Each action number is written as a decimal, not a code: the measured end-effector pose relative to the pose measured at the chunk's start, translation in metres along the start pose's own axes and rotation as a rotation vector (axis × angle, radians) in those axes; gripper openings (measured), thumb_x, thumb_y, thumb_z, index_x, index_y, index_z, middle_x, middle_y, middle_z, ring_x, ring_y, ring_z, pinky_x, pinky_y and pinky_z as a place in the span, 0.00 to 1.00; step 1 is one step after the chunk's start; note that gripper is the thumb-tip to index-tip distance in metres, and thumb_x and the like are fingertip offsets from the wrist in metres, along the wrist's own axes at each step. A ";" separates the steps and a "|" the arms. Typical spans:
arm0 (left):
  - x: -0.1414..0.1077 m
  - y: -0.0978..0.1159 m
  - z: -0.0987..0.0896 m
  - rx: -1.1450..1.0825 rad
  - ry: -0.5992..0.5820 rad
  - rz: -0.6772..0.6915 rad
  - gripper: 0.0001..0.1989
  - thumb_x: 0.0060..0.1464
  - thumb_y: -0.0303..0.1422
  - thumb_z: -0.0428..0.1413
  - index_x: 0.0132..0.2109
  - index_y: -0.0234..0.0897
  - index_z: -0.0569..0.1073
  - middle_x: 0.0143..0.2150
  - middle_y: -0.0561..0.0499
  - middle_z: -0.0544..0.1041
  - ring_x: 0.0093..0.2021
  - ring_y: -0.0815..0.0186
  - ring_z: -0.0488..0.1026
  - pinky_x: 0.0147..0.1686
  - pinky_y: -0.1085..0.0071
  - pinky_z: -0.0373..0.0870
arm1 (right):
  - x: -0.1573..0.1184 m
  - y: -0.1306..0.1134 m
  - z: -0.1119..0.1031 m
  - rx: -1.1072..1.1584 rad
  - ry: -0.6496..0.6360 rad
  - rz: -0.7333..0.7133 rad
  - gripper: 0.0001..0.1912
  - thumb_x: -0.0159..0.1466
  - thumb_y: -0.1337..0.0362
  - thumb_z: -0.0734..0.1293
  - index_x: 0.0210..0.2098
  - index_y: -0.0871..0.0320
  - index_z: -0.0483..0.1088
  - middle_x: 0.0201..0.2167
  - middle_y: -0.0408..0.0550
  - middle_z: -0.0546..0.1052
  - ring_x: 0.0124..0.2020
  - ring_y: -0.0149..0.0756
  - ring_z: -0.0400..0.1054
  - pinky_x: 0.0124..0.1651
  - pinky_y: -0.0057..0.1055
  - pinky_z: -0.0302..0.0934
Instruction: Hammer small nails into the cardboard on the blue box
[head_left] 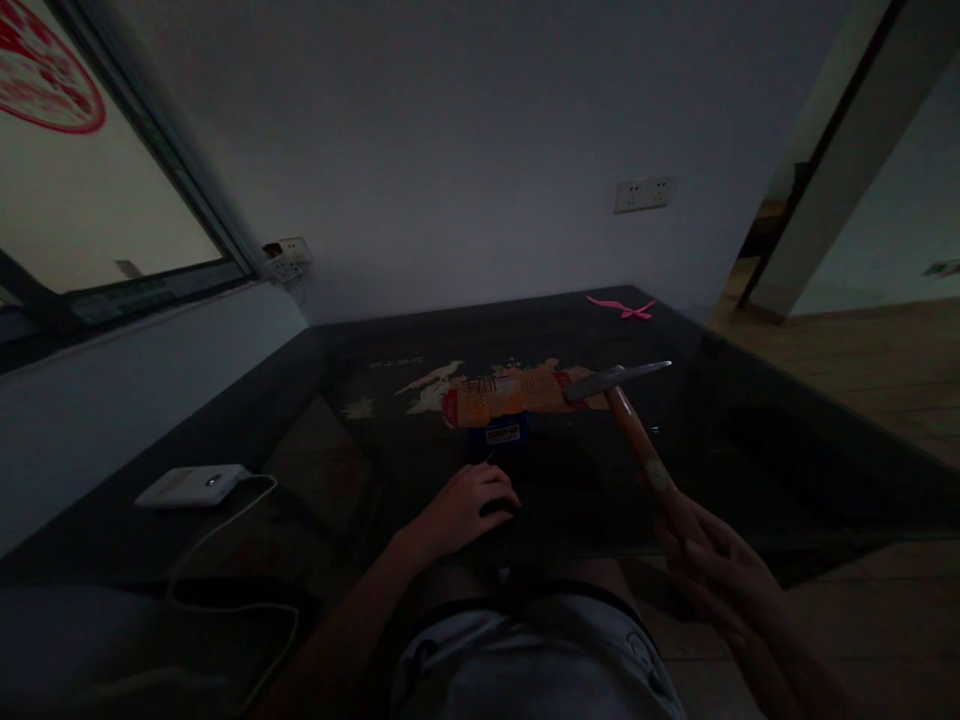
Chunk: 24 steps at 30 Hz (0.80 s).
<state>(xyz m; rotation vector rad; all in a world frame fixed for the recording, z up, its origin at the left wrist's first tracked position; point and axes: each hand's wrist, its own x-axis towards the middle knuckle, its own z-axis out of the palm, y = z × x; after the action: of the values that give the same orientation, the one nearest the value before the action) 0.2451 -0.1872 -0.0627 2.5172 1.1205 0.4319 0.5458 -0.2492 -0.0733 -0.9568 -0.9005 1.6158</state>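
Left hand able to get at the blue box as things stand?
Likely yes: the left hand is just nearer than the blue box, with nothing large visible between. The right hand holds the hammer off to the right. It's dark, so small obstacles may be hidden.

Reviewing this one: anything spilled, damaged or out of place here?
Nothing is plainly spilled or damaged, though the picture is dim. Oddest is the hammer-like tool in the right hand: its metal head overlaps the red-ended packet in view; whether they touch is unclear. Pale, ragged patches beside the packet could be print or scraps.
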 end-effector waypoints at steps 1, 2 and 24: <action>-0.001 0.002 0.002 -0.007 -0.034 0.027 0.08 0.54 0.34 0.54 0.42 0.41 0.73 0.45 0.49 0.72 0.47 0.65 0.68 0.48 0.67 0.60 | -0.001 0.002 0.000 -0.001 0.002 0.010 0.30 0.50 0.54 0.73 0.51 0.51 0.67 0.19 0.38 0.67 0.07 0.15 0.48 0.08 0.15 0.44; -0.003 0.003 0.003 -0.013 -0.062 0.048 0.08 0.54 0.35 0.55 0.42 0.41 0.74 0.45 0.50 0.72 0.46 0.65 0.68 0.48 0.68 0.60 | -0.002 0.004 0.000 -0.007 0.011 0.018 0.29 0.50 0.54 0.73 0.51 0.50 0.68 0.19 0.38 0.67 0.07 0.16 0.49 0.08 0.15 0.44; 0.033 0.007 -0.051 -0.175 0.629 -0.062 0.07 0.54 0.35 0.55 0.38 0.41 0.76 0.38 0.50 0.77 0.40 0.64 0.73 0.44 0.67 0.68 | -0.003 0.040 0.006 -0.003 0.164 0.004 0.28 0.48 0.55 0.74 0.48 0.50 0.71 0.20 0.40 0.69 0.10 0.19 0.54 0.10 0.17 0.49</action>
<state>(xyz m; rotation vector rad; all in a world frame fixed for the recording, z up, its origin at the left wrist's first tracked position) 0.2498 -0.1572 -0.0101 2.2350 1.2898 1.3032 0.5258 -0.2613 -0.1060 -1.0765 -0.7888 1.5158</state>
